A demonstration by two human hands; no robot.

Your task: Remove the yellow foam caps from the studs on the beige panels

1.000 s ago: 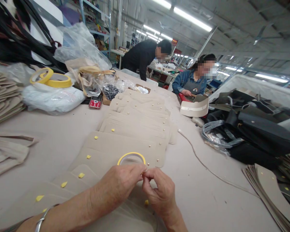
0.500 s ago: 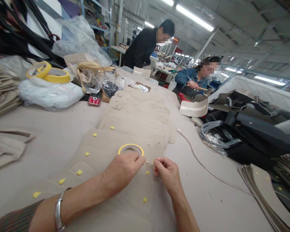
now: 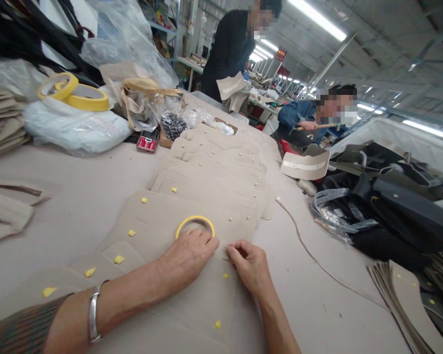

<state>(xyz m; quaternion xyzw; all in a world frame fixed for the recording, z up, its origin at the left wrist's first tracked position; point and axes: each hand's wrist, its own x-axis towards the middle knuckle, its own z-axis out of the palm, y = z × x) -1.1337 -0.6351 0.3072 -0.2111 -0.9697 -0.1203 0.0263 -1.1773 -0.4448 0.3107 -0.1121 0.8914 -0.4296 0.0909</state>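
Observation:
My left hand (image 3: 192, 255) is closed over the near side of a roll of yellow masking tape (image 3: 195, 218), which lies tilted on the beige panels. My right hand (image 3: 249, 263) is pinched at the right edge of the top panel, close to my left fingertips; whatever sits between its thumb and finger is too small to make out. Beneath both hands, overlapping beige panels (image 3: 151, 216) run away from me. Small yellow tape pieces (image 3: 132, 233) stick to the nearer ones, while metal studs (image 3: 230, 220) show on those farther off.
Two yellow tape rolls (image 3: 86, 98) rest on a white plastic-wrapped bundle (image 3: 77, 128), left of a red phone (image 3: 147, 141). A thin cord (image 3: 310, 265) crosses the table rightward. Black bags (image 3: 409, 211) and stacked strips (image 3: 409, 295) lie right. Two people work beyond; one holds a hammer (image 3: 319, 126).
My right hand has moved left, nearer my left hand, covering a stud seen before. The tape roll has shifted slightly left. A person at the back has a beige piece raised.

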